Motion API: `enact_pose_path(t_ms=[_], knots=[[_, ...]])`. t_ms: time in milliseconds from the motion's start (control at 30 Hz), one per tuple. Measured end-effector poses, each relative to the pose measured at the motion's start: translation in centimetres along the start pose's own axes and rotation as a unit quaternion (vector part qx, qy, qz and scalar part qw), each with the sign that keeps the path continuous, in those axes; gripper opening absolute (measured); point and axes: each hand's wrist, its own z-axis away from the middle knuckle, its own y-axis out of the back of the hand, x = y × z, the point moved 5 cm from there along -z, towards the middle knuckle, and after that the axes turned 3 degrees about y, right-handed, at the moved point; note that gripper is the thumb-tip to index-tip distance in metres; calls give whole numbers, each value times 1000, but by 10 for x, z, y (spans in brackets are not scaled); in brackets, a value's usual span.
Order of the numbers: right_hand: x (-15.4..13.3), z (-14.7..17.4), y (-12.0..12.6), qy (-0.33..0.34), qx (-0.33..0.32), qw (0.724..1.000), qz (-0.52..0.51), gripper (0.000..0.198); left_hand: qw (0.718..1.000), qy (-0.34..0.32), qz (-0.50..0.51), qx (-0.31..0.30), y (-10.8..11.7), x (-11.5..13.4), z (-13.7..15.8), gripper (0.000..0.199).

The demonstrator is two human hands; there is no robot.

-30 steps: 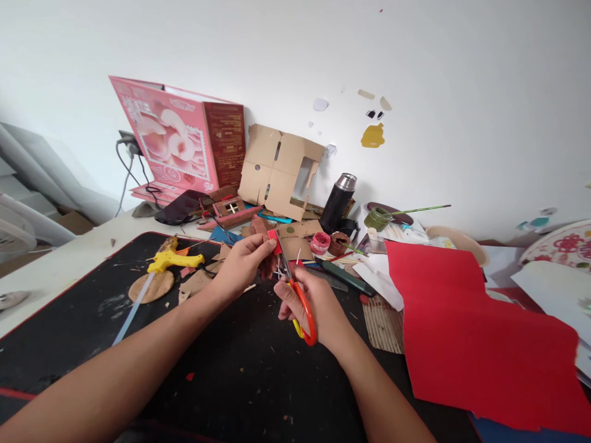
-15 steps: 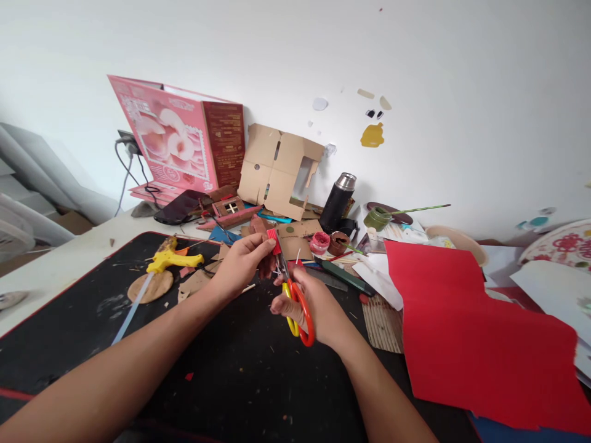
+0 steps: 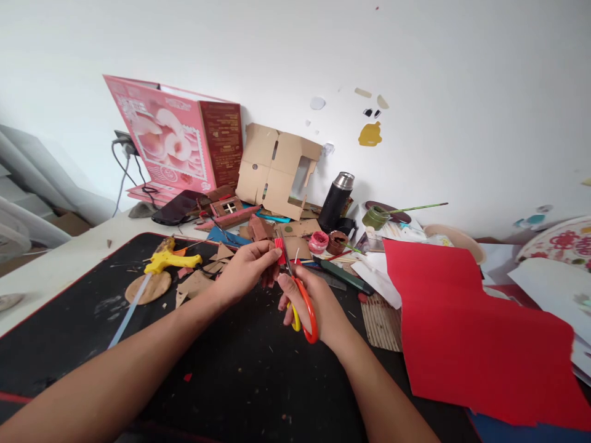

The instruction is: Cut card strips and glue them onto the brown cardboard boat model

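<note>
Between thumb and fingers, my left hand [image 3: 247, 266] pinches a small red strip of ridged paper [image 3: 279, 251] above the black mat [image 3: 221, 375]. My right hand [image 3: 318, 301] grips scissors [image 3: 311, 312] with one red-orange and one yellow handle loop. Their blades point up and away from me, right at the edge of the red strip. Whether the blades are closed through the paper I cannot tell. The fingers of both hands partly hide the strip's lower end and the yellow loop.
A yellow glue gun [image 3: 170, 258] lies on a round wooden disc at left. Behind the hands are cardboard scraps [image 3: 194, 286], a black thermos [image 3: 336, 200], open paint jars [image 3: 318, 242] and a green cutter [image 3: 344, 274]. A large red sheet [image 3: 471, 326] covers the right side.
The red strip and my left hand have shifted slightly right. The scissor loops have drawn closer together, with my right thumb now nearer the red-orange loop.
</note>
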Motion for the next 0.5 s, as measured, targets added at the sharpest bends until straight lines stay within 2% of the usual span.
enact_pose_path(t_ms=[500], knots=[[9,-3,-1,-18,19,999,-36,55,998,26,-13,-53,-8,-3,3,50]])
